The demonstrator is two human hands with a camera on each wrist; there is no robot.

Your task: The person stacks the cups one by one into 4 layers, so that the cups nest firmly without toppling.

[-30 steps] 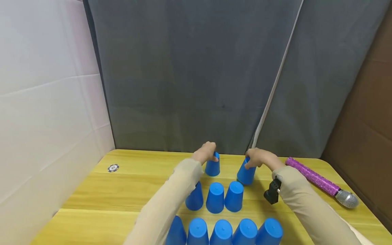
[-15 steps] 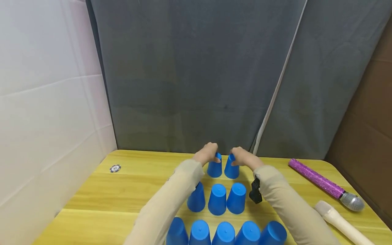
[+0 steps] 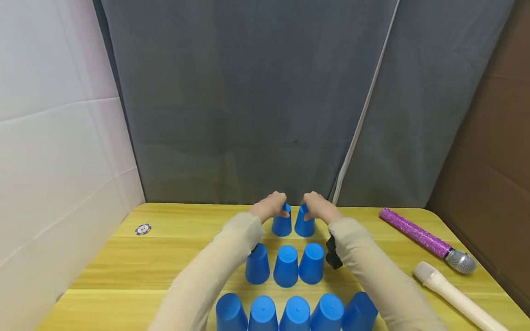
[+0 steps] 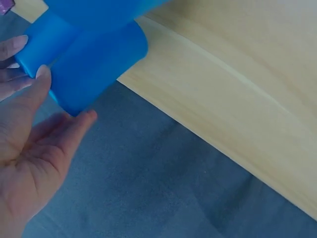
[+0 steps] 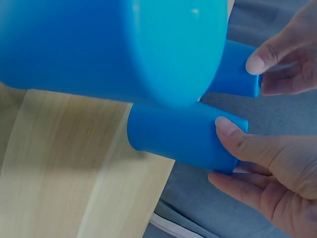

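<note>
Closest to me, at the table's (image 3: 124,271) near edge, stand five blue cups (image 3: 295,313) upside down in a row, shoulder to shoulder. Just beyond them is a row of three blue cups (image 3: 285,265), also upside down, sitting between my forearms. A black wrist camera (image 3: 332,252) hangs at my right sleeve, just beside the rightmost of those three.

Past that row, my left hand (image 3: 268,209) grips the left far cup (image 3: 282,222) from above, thumb and fingers curled round its upturned base; the left wrist view shows my fingertips (image 4: 43,72) on the base end. My right hand (image 3: 319,208) grips the right far cup (image 3: 304,223) the same way, thumb on the near side and fingers round the back. The two cups stand upside down on the table, just beside each other, near its far edge; I cannot tell whether they touch.

Off to my right lie a cream microphone (image 3: 451,293) and, farther back, a purple glittery microphone (image 3: 422,238). Far left, a poker chip (image 3: 142,229) lies flat. A grey curtain (image 3: 256,101) hangs behind the table.
</note>
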